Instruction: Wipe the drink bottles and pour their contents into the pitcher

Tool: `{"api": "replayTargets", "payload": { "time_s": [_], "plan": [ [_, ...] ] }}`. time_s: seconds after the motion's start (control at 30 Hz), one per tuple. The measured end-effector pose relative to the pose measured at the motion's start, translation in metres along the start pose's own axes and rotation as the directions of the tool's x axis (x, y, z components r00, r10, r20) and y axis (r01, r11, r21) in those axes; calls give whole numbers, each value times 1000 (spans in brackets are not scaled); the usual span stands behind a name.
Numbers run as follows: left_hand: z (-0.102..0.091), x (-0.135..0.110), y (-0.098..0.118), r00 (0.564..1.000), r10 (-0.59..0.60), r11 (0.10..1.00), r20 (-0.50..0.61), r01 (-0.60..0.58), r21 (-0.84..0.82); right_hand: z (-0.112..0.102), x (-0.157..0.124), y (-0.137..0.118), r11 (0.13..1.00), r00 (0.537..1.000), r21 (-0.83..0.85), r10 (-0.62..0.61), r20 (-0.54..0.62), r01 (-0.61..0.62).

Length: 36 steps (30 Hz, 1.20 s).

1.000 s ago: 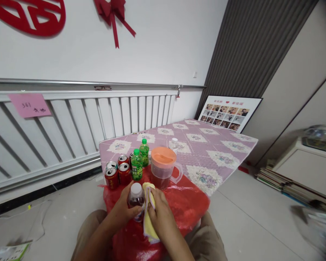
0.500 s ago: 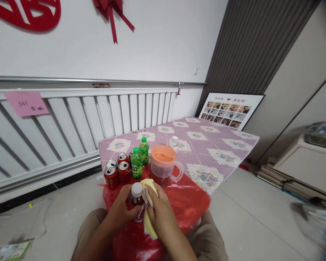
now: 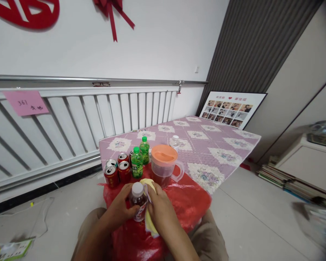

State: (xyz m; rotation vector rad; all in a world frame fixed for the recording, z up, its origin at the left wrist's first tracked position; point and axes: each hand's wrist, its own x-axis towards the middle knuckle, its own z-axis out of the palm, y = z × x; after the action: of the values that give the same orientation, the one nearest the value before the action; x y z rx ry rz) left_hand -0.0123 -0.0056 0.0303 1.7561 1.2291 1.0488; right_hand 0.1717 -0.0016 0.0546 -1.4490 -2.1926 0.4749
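Pink paper note [image 3: 25, 103] on the radiator [image 3: 125, 112], far left: we read "361" in handwriting, then characters we can't make out. Next along, red cans [image 3: 112, 177], opened at the top, gold lettering on the front one, too small for us to be sure of a brand. Left hand [image 3: 121, 206] curls round a small bottle [image 3: 139, 213], white cap on, thumb bent across the front; it stands roughly upright over the red plastic sheet [image 3: 190, 199], nearer us than the green bottles [image 3: 137, 166]. Its label shows red and white marks, unreadable; the green ones carry characters, also beyond us. Yellow cloth [image 3: 150, 223], folded, is pinched in the bent fingers of the right hand [image 3: 161, 206], against the small bottle's right side. We judge wiping the bottle to be the step in hand; next move seems to call for turning it against the cloth under a steady left hold. Orange-lidded jug [image 3: 163, 157]: no writing seen. Farther right, photo board [image 3: 230, 108]: red heart between blurred characters.
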Motion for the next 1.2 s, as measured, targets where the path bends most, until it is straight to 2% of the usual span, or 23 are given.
{"api": "replayTargets", "payload": {
  "time_s": [0.23,0.33,0.43,0.57,0.7,0.8,0.9,1.03,1.2],
  "plan": [
    [1,0,-2,1000,-5,999,4,5,-32,17,-40,5,999,998,-28,41,-54,-43],
    [1,-1,0,1000,1,998,27,1,-64,21,-49,8,999,997,-31,33,-67,-35],
    [-1,0,1,999,0,997,49,3,-77,19,-43,10,1000,997,-14,18,-77,-19],
    [-4,2,5,997,0,998,79,5,-67,8,-16,6,999,996,29,-12,-83,14],
    [-5,3,7,997,11,998,75,-6,-65,0,14,8,990,996,117,-79,-33,82],
    [-3,2,7,997,13,997,70,-7,-76,5,23,16,977,992,176,-126,18,121],
    [-2,1,4,998,11,997,66,-6,-72,15,18,24,976,992,190,-115,41,106],
    [-3,2,0,998,4,999,58,-1,-48,28,-3,27,980,998,192,-56,25,50],
    [-4,4,-4,997,0,998,76,5,-67,27,-19,24,976,990,209,-28,-139,57]
  ]
}}
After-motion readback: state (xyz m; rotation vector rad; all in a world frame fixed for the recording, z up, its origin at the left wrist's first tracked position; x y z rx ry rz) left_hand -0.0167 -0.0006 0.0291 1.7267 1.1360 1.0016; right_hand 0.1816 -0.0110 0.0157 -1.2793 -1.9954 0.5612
